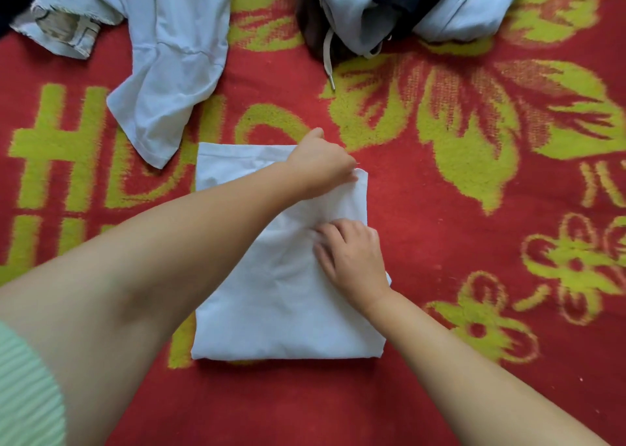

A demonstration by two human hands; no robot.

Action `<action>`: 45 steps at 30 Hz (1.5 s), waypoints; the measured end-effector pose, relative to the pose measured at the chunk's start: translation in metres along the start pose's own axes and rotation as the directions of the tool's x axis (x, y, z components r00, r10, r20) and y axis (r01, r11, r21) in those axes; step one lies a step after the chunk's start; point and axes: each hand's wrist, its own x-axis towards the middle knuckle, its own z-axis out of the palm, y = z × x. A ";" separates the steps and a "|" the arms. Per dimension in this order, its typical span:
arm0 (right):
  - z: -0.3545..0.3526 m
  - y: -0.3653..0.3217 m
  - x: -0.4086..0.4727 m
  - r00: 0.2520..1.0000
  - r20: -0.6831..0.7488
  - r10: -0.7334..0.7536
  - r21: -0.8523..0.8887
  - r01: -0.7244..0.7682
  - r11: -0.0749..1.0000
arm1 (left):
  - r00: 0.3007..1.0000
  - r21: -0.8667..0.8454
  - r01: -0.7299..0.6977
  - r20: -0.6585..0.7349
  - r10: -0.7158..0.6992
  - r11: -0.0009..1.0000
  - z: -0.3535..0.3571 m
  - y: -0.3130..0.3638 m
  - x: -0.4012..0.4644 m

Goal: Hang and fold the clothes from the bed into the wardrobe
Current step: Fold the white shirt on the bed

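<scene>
A white garment [284, 293], folded into a neat upright rectangle, lies flat on the red blanket with yellow-green flowers and lettering [474, 208] that covers the bed, directly in front of the person. The left hand [321, 162] reaches across the far end of the fold and grips its upper right corner, fingers curled down over the cloth edge. The right hand [352, 256] lies on the right side of the fold, fingers bent and pressing into the fabric, which puckers beneath them; whether it pinches cloth or only presses cannot be determined. A pale green ribbed sleeve [27, 391] shows at the lower left. Beyond the fold, at upper left, a loose white shirt [169, 56] lies crumpled beside light denim [64, 29]. At the top centre sits a grey hooded garment [349, 8], its drawcord [328, 62] trailing onto the blanket.
</scene>
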 end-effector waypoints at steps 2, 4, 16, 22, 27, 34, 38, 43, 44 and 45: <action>0.002 0.003 0.002 1.000 0.005 -0.010 -0.012 0.010 1.000 | 0.986 0.029 0.037 -0.167 -0.032 0.999 0.004 -0.005 -0.002; 0.004 0.002 0.005 1.000 0.021 -0.011 -0.024 0.012 1.000 | 0.970 -0.094 0.151 -0.177 -0.166 0.984 0.008 -0.011 -0.007; -0.026 -0.001 -0.090 0.774 0.513 -0.372 -0.103 0.485 0.868 | 0.990 -0.150 -0.090 -0.121 0.072 0.985 0.099 0.061 -0.236; -0.028 -0.007 -0.095 0.771 0.588 -0.243 -0.222 0.444 0.868 | 0.998 -0.166 0.059 -0.023 -0.063 0.984 0.116 0.073 -0.274; -0.065 -0.038 -0.073 0.672 0.724 -0.156 -0.076 0.302 0.950 | 0.999 -0.498 0.033 -0.001 -0.039 0.867 0.065 0.055 -0.265; -0.144 -0.018 0.081 0.600 0.796 -0.081 0.133 -0.043 0.990 | 0.933 -0.763 0.353 0.243 -0.266 0.542 -0.033 -0.055 -0.207; -0.133 0.004 0.146 0.774 0.627 0.092 0.081 -0.182 0.980 | 0.868 -0.751 0.443 0.223 -0.444 0.490 -0.043 -0.103 -0.153; -0.070 0.019 0.159 0.845 0.458 0.278 -0.115 -0.254 0.960 | 0.691 -0.446 0.682 0.135 -0.710 0.579 0.002 -0.103 -0.090; -0.057 0.013 0.154 0.862 0.413 0.295 -0.180 -0.240 0.954 | 0.664 -0.400 0.710 0.106 -0.740 0.580 0.012 -0.092 -0.084; -0.046 0.003 0.146 0.885 0.370 0.283 -0.218 -0.214 0.952 | 0.668 -0.385 0.702 0.064 -0.741 0.599 0.021 -0.075 -0.082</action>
